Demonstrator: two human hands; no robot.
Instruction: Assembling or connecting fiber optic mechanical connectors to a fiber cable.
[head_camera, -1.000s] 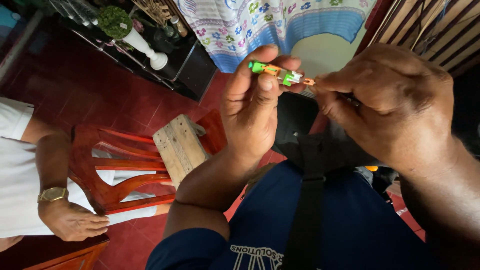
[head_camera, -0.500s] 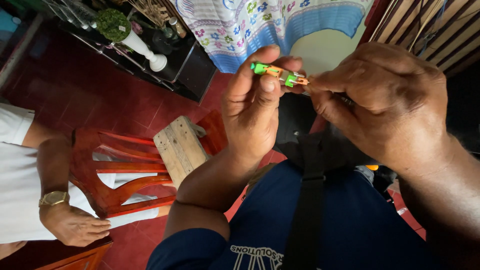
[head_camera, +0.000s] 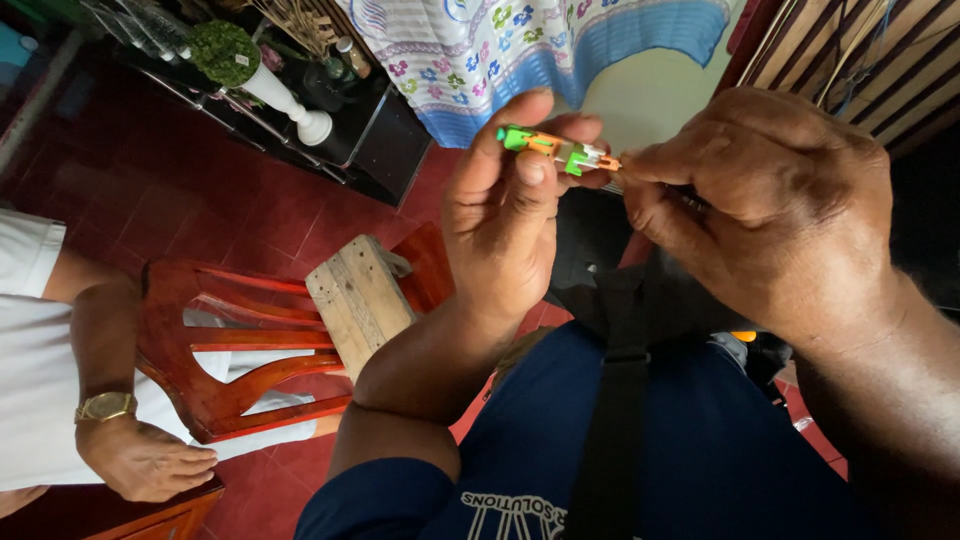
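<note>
Up front, the red wooden chair (head_camera: 240, 350) sits lower left of the connector, a wooden block (head_camera: 358, 300) leaning on it, and another person's hand (head_camera: 150, 462) with a gold watch rests beside it. Above the chair, a white vase (head_camera: 290, 105) with a green ball plant. Now the action: the left hand (head_camera: 500, 235) has its grip pinched on the small green and orange connector (head_camera: 555, 150), held high before the floral cloth (head_camera: 540, 50). The right hand (head_camera: 770, 210) is closed at the connector's right tip, its grip on something thin that I cannot make out. Judging here: the piece looks mostly assembled, with that end apparently unfinished.
</note>
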